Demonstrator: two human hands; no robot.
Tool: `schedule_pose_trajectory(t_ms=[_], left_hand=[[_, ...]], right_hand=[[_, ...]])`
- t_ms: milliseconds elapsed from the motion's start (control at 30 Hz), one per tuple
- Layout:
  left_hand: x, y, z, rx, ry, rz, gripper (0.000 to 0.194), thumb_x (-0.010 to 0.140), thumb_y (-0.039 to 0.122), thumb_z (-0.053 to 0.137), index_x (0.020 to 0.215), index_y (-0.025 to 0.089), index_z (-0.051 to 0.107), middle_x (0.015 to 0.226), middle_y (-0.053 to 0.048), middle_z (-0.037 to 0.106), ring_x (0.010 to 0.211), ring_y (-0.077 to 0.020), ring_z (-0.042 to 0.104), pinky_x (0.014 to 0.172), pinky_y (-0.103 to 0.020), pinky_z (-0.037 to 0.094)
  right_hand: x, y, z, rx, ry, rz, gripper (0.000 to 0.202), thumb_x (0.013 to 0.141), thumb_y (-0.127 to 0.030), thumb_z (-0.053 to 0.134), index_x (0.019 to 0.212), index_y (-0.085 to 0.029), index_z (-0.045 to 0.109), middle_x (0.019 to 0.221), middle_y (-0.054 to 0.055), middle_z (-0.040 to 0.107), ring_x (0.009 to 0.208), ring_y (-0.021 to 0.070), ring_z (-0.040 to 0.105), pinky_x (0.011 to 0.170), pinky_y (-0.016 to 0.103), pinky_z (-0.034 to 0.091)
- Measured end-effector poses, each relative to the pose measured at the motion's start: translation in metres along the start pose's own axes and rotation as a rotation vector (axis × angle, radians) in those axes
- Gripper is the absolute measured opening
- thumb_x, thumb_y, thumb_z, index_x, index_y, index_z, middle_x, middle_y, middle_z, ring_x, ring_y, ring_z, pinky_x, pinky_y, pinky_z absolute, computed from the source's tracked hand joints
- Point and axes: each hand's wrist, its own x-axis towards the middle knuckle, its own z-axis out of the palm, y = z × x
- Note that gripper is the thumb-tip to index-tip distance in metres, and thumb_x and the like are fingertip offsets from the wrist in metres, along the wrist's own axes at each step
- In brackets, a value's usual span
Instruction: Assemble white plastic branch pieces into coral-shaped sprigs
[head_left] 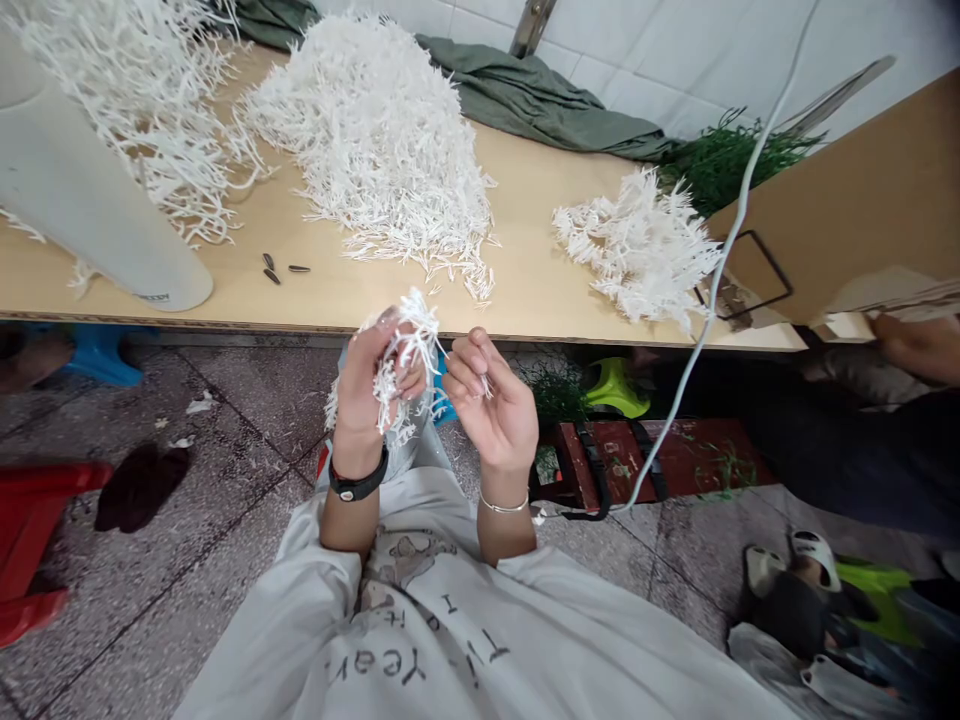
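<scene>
A bunch of white branching strands [416, 330] is held by my left hand [367, 380], whose fingers wrap round it just off the table's front edge. Close beside it, my right hand [495, 400] is closed, with fingertips pinching a few thin white pieces [486, 385]. Beyond both hands, a large heap of short white pieces [390, 140] lies on the tan table [525, 290]. A smaller white pile [641, 250] rests to the right, and longer white strands [150, 110] lie at the far left.
A pale cylinder [97, 190] leans across the left side. Dark seeds [271, 270] lie near it. A white cable [694, 360] hangs at the right, before a cardboard box [862, 190]. Below are a red bench [690, 450] and a red stool [37, 520]. Another person's arm [915, 350] shows at right.
</scene>
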Motion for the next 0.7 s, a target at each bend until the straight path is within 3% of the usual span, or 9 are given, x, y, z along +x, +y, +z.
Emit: schedule_pose_trajectory(t_ms=[167, 333, 500, 600, 700], left_hand=[[-0.008, -0.009, -0.004, 0.231, -0.035, 0.002, 0.038, 0.082, 0.038, 0.059, 0.052, 0.016, 0.052, 0.044, 0.003, 0.039, 0.036, -0.0055, 0.034, 0.035, -0.020, 0.026], [-0.012, -0.008, -0.010, 0.416, -0.148, 0.048, 0.041, 0.089, 0.035, 0.052, 0.053, 0.016, 0.052, 0.046, 0.002, 0.045, 0.041, -0.0067, 0.039, 0.043, -0.022, 0.031], [-0.012, -0.001, -0.011, 0.596, -0.249, 0.035, 0.046, 0.091, 0.034, 0.049, 0.050, 0.014, 0.049, 0.046, 0.001, 0.044, 0.045, -0.0058, 0.041, 0.048, -0.022, 0.033], [-0.011, -0.003, -0.005, 0.426, -0.261, -0.007, 0.049, 0.092, 0.034, 0.047, 0.048, 0.015, 0.048, 0.042, 0.002, 0.040, 0.040, -0.0056, 0.039, 0.041, -0.020, 0.030], [-0.012, -0.011, 0.009, 0.112, -0.151, -0.057, 0.048, 0.089, 0.039, 0.049, 0.047, 0.016, 0.045, 0.039, 0.004, 0.032, 0.031, -0.0048, 0.030, 0.030, -0.019, 0.024]], right_hand=[[-0.005, 0.007, -0.007, -0.350, 0.047, -0.171, 0.016, 0.083, -0.030, 0.057, 0.072, -0.017, 0.056, 0.057, -0.005, 0.020, 0.050, 0.0067, 0.017, 0.045, 0.018, 0.022], [-0.014, 0.015, -0.007, -0.603, 0.176, -0.348, 0.040, 0.086, -0.056, 0.047, 0.073, -0.019, 0.056, 0.055, -0.003, 0.032, 0.049, 0.0080, 0.024, 0.045, 0.022, 0.022], [-0.020, 0.013, 0.003, -0.832, 0.129, -0.386, 0.030, 0.086, -0.041, 0.056, 0.069, -0.017, 0.051, 0.059, -0.003, 0.044, 0.052, 0.0067, 0.032, 0.049, 0.021, 0.027], [-0.019, 0.014, 0.001, -0.779, 0.083, -0.380, 0.036, 0.088, -0.039, 0.054, 0.062, -0.016, 0.047, 0.056, -0.003, 0.041, 0.050, 0.0056, 0.033, 0.048, 0.019, 0.028], [-0.017, 0.015, -0.002, -0.559, 0.007, -0.331, 0.043, 0.087, -0.042, 0.054, 0.056, -0.016, 0.041, 0.050, -0.005, 0.036, 0.042, 0.0038, 0.030, 0.041, 0.017, 0.026]])
